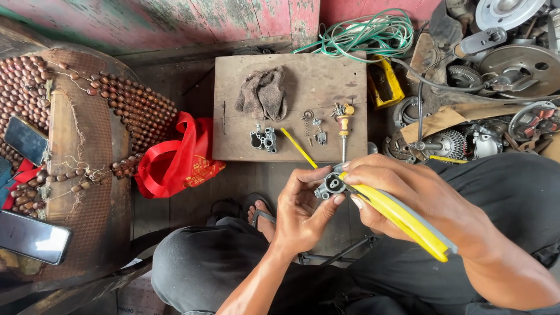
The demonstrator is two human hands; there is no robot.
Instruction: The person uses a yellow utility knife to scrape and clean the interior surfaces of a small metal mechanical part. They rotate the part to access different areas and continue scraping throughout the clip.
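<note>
Nearest item: the person's knees in dark trousers (221, 262), seated low. Above them, left hand (300, 213), fingers closed round a small grey cast-metal carburettor body (331, 185), held in the air in front of the wooden worktop (245, 87). Right hand (402, 192), fingers clamped on yellow-handled pliers (408, 220), whose nose met the grey body; the jaws themselves were hidden behind the fingers.

State of work, judged: disassembly well advanced. Already lying on the worktop: a second grey cast-metal part (264, 140), a small spring with loose fittings (314, 127), a wooden-handled screwdriver (344, 131), a thin yellow strip (298, 147), a crumpled brown rag (262, 93). The held body remained to be dealt with.

Surroundings: red bag (175, 160), beaded seat cover (116, 111), coiled green wire (367, 32), engine parts (501, 76) at right.

Not made out: what the pliers gripped; the small fittings' kinds; a sandalled foot (262, 213) partly covered.
</note>
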